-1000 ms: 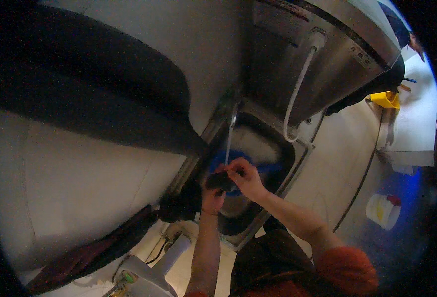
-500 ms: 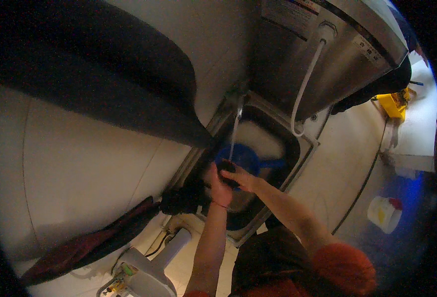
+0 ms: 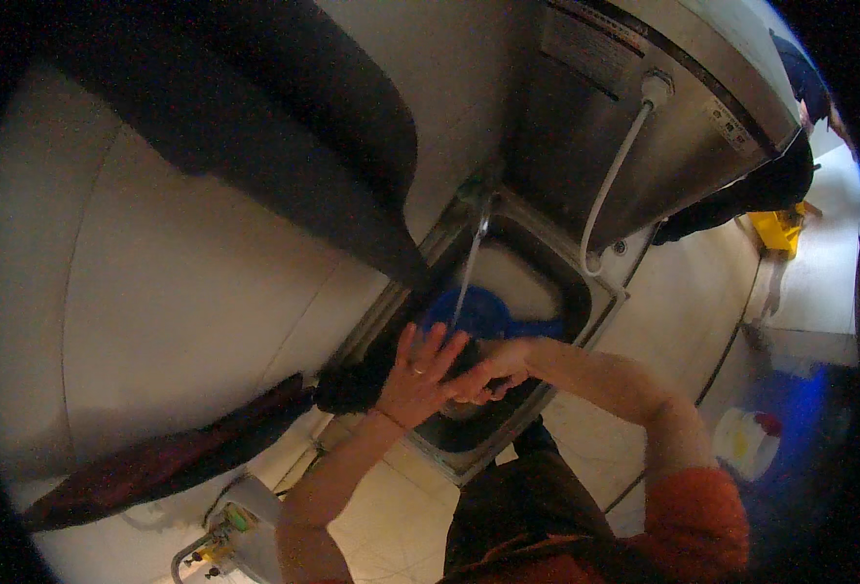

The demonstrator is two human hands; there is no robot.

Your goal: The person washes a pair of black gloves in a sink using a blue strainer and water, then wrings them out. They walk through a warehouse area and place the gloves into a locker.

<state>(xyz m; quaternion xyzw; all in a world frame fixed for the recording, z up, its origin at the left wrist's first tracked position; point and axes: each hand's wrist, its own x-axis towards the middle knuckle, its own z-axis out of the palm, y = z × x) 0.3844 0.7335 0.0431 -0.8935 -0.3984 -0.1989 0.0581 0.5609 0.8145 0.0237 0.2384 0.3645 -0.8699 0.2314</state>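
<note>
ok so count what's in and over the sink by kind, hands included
hands: 2, left hand and right hand, both over the sink
blue round things in the sink: 1, blue basin
water streams: 1, stream of water
white hoses: 1, white hose
total: 5

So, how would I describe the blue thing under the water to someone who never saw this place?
Find the steel sink set low against the wall. A thin stream of water falls into it, onto a round blue basin beside both hands. It is the only bright blue thing in the sink.
</note>
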